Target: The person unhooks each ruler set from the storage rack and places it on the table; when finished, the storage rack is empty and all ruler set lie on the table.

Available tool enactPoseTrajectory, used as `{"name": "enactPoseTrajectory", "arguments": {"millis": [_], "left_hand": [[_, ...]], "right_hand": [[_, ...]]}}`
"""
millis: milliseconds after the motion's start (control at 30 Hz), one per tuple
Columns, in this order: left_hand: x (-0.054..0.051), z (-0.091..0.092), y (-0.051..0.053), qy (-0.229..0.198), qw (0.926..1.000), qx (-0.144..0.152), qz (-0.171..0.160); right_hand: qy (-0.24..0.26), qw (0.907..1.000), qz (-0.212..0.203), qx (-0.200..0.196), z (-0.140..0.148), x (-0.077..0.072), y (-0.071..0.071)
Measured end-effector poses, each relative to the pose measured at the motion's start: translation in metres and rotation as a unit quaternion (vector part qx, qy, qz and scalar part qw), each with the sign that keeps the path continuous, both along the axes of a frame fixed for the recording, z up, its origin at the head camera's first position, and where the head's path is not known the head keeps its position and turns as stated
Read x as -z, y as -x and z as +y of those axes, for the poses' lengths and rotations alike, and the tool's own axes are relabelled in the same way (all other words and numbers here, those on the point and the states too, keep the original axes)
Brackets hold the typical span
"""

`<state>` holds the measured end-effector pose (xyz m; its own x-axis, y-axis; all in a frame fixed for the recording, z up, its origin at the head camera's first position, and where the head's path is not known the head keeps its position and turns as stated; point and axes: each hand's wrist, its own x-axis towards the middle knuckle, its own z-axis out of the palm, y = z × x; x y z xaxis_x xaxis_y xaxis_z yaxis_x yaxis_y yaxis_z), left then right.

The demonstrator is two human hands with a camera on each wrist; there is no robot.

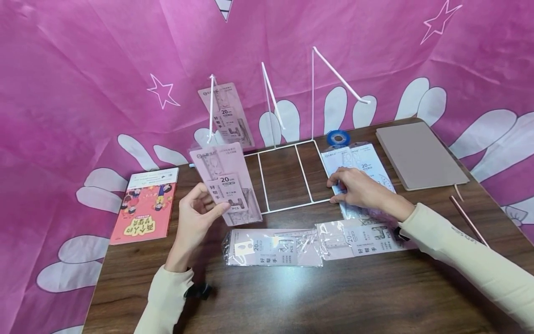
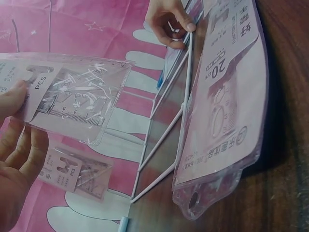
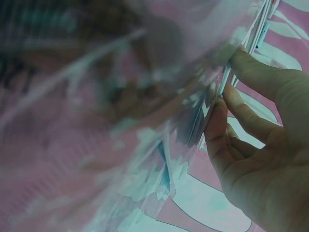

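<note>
My left hand (image 1: 200, 213) pinches a pink ruler set pack (image 1: 227, 185), thumb on its front, holding it upright before the left prong of the white wire rack (image 1: 285, 209). Behind that prong, another pink ruler set pack (image 1: 227, 111) is upright near the cloth; how it is supported is unclear. My right hand (image 1: 359, 188) pinches the rack's right front corner with thumb and fingers. Under and beside that hand are blue ruler set packs (image 1: 371, 160). Two pink packs lie flat in front of the rack, the left pack (image 1: 271, 248) and the right pack (image 1: 359, 239).
A red-covered book (image 1: 143, 204) lies at the left. A blue tape roll (image 1: 338, 138) sits behind the blue packs. At the right are a grey notebook (image 1: 421, 155) and a pinkish metallic pen (image 1: 469, 220). Pink patterned cloth (image 1: 104, 55) hangs behind the table.
</note>
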<state>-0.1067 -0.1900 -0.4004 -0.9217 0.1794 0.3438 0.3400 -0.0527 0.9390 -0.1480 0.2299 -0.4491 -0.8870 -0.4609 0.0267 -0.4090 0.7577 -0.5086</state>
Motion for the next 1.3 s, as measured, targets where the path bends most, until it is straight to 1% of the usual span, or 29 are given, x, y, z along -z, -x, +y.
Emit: {"name": "enactPoseTrajectory", "arguments": {"millis": [233,433,567,700,833,933,1033,1100,1200,1233,1300], "left_hand": [[-0.002,-0.001,-0.009,0.004,0.9999,0.01,0.007],[-0.005,-0.002,-0.011,0.018,0.9996,0.017,0.014],[-0.005,-0.007,-0.01,0.016,0.9995,0.02,0.016],[-0.006,-0.016,-0.008,0.006,0.9997,0.015,0.016],[-0.008,-0.029,-0.003,-0.019,0.9997,0.005,0.016],[-0.009,-0.043,0.002,-0.04,0.9991,-0.004,0.013],[-0.005,-0.06,0.009,-0.049,0.9986,-0.022,0.001],[0.0,-0.072,0.014,-0.052,0.998,-0.032,-0.014],[0.011,-0.089,0.02,-0.061,0.9961,-0.045,-0.045],[0.015,-0.095,0.023,-0.056,0.9958,-0.048,-0.053],[0.023,-0.105,0.026,-0.046,0.9955,-0.045,-0.069]], "right_hand": [[-0.001,1.0,0.001,0.0,0.001,0.0,0.0],[-0.002,1.0,0.001,0.001,0.001,0.0,0.0],[-0.003,1.0,0.0,0.002,0.001,0.0,0.0],[-0.003,1.0,0.002,0.0,0.0,0.0,0.0],[-0.003,1.0,0.004,-0.002,0.0,0.0,0.001],[-0.001,1.0,0.001,-0.001,0.0,-0.001,0.001],[0.0,1.0,-0.003,0.001,0.0,-0.001,0.0],[0.001,1.0,-0.004,0.0,0.0,-0.001,0.0],[0.001,1.0,-0.001,-0.003,0.0,-0.001,0.001],[0.001,1.0,0.0,-0.003,0.0,-0.001,0.001],[0.001,1.0,0.002,-0.003,0.0,-0.001,0.001]]}}
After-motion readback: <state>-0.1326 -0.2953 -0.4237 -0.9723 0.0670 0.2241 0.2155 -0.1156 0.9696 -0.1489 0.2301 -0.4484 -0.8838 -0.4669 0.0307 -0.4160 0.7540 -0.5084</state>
